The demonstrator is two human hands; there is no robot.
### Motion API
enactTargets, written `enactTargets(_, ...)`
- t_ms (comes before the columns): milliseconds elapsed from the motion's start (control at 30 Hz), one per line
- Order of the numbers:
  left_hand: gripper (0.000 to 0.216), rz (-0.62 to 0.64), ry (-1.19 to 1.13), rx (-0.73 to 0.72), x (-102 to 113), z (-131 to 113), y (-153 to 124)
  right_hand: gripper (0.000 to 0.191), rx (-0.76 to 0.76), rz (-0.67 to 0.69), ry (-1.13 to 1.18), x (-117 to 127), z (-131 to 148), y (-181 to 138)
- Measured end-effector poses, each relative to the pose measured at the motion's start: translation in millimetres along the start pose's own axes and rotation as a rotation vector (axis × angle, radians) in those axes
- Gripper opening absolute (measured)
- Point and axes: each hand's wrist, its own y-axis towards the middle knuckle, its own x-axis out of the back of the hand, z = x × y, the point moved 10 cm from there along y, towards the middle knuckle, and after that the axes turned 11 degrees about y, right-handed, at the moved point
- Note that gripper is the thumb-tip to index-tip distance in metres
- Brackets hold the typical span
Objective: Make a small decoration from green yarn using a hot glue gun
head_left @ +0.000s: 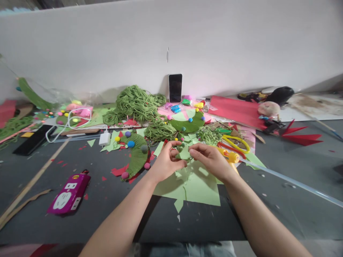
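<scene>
My left hand (pixel 169 159) is in the middle of the table, fingers curved and thumb apart from them, with nothing visibly gripped. Facing it, my right hand (pixel 208 157) has thumb and fingers closed at the edge of a small light green paper piece (pixel 184 154). Below both hands lies a larger light green paper sheet (pixel 197 189). To the left of my left hand rests a yarn-wrapped green crescent (pixel 138 157) with colored pompoms on it. Another green crescent with pompoms (pixel 190 124) lies beyond my hands.
A yellow glue gun (pixel 230 156) with a long clear glue stick (pixel 289 182) is at the right, near yellow-handled scissors (pixel 242 142). Green yarn (pixel 135 105) is heaped at the back beside an upright phone (pixel 175 88). A purple box (pixel 70 192) lies left.
</scene>
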Motion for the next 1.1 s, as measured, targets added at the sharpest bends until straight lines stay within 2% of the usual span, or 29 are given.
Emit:
enactTargets(100,0.054,0.013,0.008,-0.001,1,1,1,0.033,-0.005,0.098,-0.082,-2,-2,-3)
enactTargets(167,0.053,-0.003,0.033,0.006,4,3,2,0.035,0.051,0.149,-0.194,-4,2,-5)
enactTargets(267,0.053,-0.026,0.071,0.027,9,7,3,0.012,0.145,0.145,-0.333,-5,9,-5)
enactTargets(300,0.053,-0.023,0.069,0.034,10,8,3,0.008,0.161,0.137,-0.346,-5,10,-5)
enactTargets(433,0.057,0.077,-0.005,0.069,1,9,3,0.015,0.192,0.120,-0.302,-7,15,-2)
enactTargets(533,0.059,0.149,-0.066,0.097,-5,10,1,0.012,0.209,0.146,-0.270,-12,19,-2)
enactTargets(667,0.055,0.211,-0.064,0.112,-10,12,-1,0.015,0.091,0.179,-0.244,-18,9,-3)
enactTargets(800,0.052,0.266,0.076,0.101,-13,15,-4,0.015,-0.077,0.271,-0.115,-25,-9,-6)
enactTargets(933,0.050,0.243,0.206,0.086,-12,19,-3,0.015,-0.160,0.316,-0.030,-23,-18,-6)
enactTargets(1100,0.047,0.166,0.260,0.041,-9,18,-2,0.016,-0.170,0.306,0.037,-18,-14,-5)
